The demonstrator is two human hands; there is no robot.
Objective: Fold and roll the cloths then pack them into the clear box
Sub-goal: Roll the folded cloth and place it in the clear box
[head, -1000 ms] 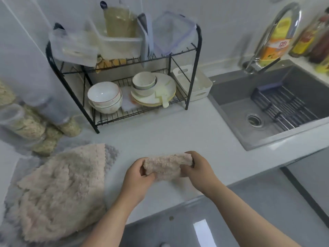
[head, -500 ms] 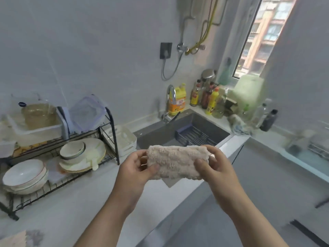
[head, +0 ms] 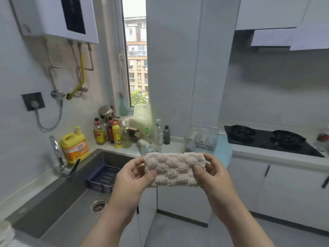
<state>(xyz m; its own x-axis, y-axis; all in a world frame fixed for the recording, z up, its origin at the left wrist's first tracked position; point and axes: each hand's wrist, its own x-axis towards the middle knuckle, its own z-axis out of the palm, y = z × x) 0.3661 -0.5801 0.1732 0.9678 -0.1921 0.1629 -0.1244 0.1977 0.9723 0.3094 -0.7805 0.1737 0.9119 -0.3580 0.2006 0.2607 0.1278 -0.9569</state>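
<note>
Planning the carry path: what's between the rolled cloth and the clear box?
Head view: nothing in between. The left hand and right hand hold the rolled cloth in the air; only bare blue surface shows before the clear box.

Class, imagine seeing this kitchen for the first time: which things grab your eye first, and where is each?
The beige cloth, gripped mid-frame between the left hand and right hand, dominates. Behind it, left of the hob, stands the clear box, seemingly with rolls inside. Far left, a bright yellow jug sits beside the tap.
</note>
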